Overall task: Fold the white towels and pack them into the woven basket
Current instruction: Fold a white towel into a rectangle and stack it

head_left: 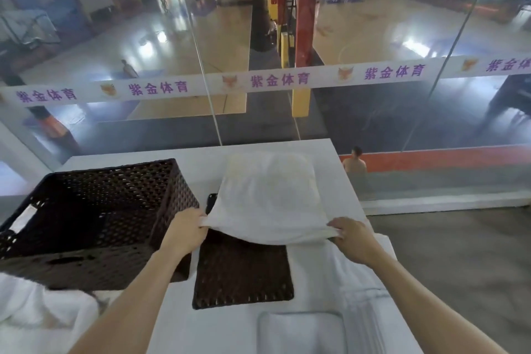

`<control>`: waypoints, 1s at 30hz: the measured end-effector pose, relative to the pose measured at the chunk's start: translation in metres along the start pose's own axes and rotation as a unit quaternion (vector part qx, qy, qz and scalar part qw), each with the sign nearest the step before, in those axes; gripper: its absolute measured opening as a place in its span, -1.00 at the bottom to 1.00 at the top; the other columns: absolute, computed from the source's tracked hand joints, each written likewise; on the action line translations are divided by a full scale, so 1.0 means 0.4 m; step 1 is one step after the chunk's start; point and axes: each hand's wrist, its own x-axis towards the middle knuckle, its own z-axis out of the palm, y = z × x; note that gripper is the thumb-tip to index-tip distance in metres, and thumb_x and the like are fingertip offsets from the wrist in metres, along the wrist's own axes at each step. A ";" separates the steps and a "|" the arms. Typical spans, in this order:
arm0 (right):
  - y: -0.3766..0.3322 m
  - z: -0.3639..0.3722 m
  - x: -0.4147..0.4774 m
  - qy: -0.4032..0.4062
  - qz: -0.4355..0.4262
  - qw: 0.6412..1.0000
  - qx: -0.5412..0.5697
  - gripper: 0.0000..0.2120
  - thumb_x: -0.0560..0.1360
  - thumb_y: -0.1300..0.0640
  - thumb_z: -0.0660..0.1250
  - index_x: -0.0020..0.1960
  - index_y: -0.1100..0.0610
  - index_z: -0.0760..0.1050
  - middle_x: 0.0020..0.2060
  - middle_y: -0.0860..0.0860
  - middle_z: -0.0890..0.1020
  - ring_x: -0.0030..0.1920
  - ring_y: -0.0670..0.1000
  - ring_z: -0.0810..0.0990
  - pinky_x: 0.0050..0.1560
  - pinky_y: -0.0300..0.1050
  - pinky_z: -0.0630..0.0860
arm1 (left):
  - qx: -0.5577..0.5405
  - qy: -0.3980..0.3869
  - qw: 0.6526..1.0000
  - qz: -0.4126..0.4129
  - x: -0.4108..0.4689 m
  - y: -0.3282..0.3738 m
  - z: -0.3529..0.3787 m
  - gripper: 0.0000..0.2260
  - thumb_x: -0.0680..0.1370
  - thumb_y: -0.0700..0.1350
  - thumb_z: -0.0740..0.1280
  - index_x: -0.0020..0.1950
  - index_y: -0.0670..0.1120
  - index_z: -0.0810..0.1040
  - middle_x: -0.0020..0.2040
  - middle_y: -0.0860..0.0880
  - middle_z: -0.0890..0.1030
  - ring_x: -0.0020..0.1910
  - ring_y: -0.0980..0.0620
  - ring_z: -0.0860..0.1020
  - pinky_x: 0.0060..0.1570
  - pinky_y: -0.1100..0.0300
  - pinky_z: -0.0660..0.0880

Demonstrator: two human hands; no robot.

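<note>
Pinching the near corners of a white towel [270, 204], the left hand [186, 228] and right hand [355, 238] have their fingers [334, 223] clenched on its edge, lifted above a dark woven lid [242, 273]. The towel's far part rests on the tabletop [201, 158]. The empty basket [94, 218] stands just left.

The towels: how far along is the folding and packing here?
Early on, by the look of it. The basket seems to hold no towels yet. Both hands, left and right, pinch the near corners of one white towel, lifted over a flat woven lid. Left to do: finish this fold, then handle the towels by the right arm and at the lower left, and pack everything.
</note>
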 end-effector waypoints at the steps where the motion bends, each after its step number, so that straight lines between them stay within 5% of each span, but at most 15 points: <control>1: -0.006 0.006 -0.014 -0.023 0.016 0.999 0.021 -0.89 0.61 0.04 0.44 0.09 0.04 0.69 0.08 -0.06 0.71 0.15 0.09 0.64 0.13 -0.10 0.52 | -0.003 -0.007 1.000 -0.023 -0.010 -0.014 0.011 -0.82 0.58 -0.18 0.32 -0.22 -0.03 0.58 -0.23 0.04 0.62 -0.23 0.03 0.57 -0.16 -0.03 0.54; 5: -0.005 0.006 -0.044 -0.092 0.053 0.990 0.094 -0.86 0.53 0.07 0.47 -0.19 -0.08 0.60 -0.24 -0.05 0.66 -0.22 0.01 0.60 -0.27 -0.15 0.42 | 0.081 -0.128 0.985 -0.079 -0.040 -0.018 0.000 -0.78 0.60 -0.05 0.16 -0.13 0.01 0.58 -0.17 0.05 0.62 -0.17 -0.03 0.61 -0.14 -0.02 0.56; 8: -0.018 -0.015 -0.054 -0.170 0.055 0.980 0.092 -0.95 0.47 0.08 0.52 -0.13 -0.03 0.67 -0.29 -0.07 0.63 -0.27 -0.04 0.54 -0.25 -0.18 0.41 | 0.126 -0.260 0.948 -0.132 -0.052 0.001 -0.033 -0.82 0.53 -0.10 0.19 -0.13 -0.09 0.57 -0.19 0.01 0.54 -0.25 0.00 0.48 -0.29 0.09 0.36; 11: -0.044 -0.027 -0.054 -0.265 0.077 0.954 0.119 -0.91 0.43 0.18 0.56 -0.11 0.02 0.70 -0.31 -0.14 0.67 -0.23 -0.08 0.61 -0.21 -0.22 0.54 | 0.103 -0.299 0.935 -0.161 -0.042 0.017 -0.064 -0.89 0.50 -0.08 0.26 -0.22 -0.05 0.46 -0.23 -0.02 0.50 -0.28 0.00 0.44 -0.33 0.12 0.29; 17: -0.074 -0.090 0.043 -0.399 0.127 0.906 0.065 -0.67 0.39 0.32 0.60 0.15 0.16 0.73 0.03 0.08 0.78 0.02 0.14 0.78 0.06 0.09 0.74 | 0.099 -0.367 0.915 -0.135 0.090 0.061 -0.153 -0.82 0.46 0.02 0.38 -0.24 -0.03 0.46 -0.24 0.01 0.50 -0.29 0.02 0.45 -0.31 0.15 0.33; 20: -0.079 -0.186 0.192 -0.254 0.124 0.958 0.057 -0.73 0.41 0.25 0.62 0.08 0.12 0.67 0.08 0.09 0.73 -0.02 0.14 0.76 -0.03 0.06 0.74 | 0.060 -0.218 0.972 -0.065 0.238 0.093 -0.226 -0.72 0.41 0.18 0.33 -0.17 -0.04 0.57 -0.15 -0.01 0.62 -0.20 -0.04 0.54 -0.22 0.09 0.42; 22: -0.081 -0.258 0.298 -0.035 0.125 0.989 0.065 -0.62 0.41 0.15 0.58 0.21 0.04 0.62 0.11 0.05 0.71 0.00 0.11 0.70 -0.12 -0.08 0.64 | -0.007 -0.031 0.998 -0.054 0.351 0.110 -0.262 -0.69 0.52 0.07 0.39 0.22 0.00 0.64 0.07 -0.03 0.68 0.05 -0.11 0.61 0.05 -0.02 0.57; 24: -0.075 -0.295 0.370 0.093 0.147 0.983 0.057 -0.41 0.42 0.10 0.57 0.41 0.03 0.50 0.14 0.03 0.69 0.06 0.12 0.66 -0.06 -0.07 0.56 | -0.047 0.080 0.994 -0.059 0.430 0.116 -0.267 -0.53 0.58 -0.09 0.45 0.50 0.02 0.48 0.20 -0.04 0.65 0.19 -0.14 0.60 0.19 -0.13 0.59; 27: -0.047 -0.228 0.391 0.075 0.183 0.979 0.056 -0.42 0.46 0.06 0.55 0.44 0.04 0.48 0.15 0.00 0.68 0.13 0.13 0.65 0.06 -0.02 0.57 | -0.047 0.077 0.994 -0.069 0.475 0.091 -0.185 -0.56 0.59 -0.13 0.44 0.47 -0.02 0.47 0.11 -0.04 0.67 0.12 -0.14 0.62 0.15 -0.11 0.61; 30: 0.004 -0.055 0.357 -0.021 0.225 0.970 0.087 -0.67 0.39 0.06 0.52 0.14 0.06 0.63 -0.02 0.03 0.75 -0.04 0.12 0.75 0.00 -0.03 0.64 | -0.027 -0.035 0.994 -0.101 0.450 0.018 -0.013 -0.63 0.59 -0.07 0.42 0.40 -0.04 0.52 0.13 -0.06 0.70 0.19 -0.17 0.63 0.19 -0.05 0.59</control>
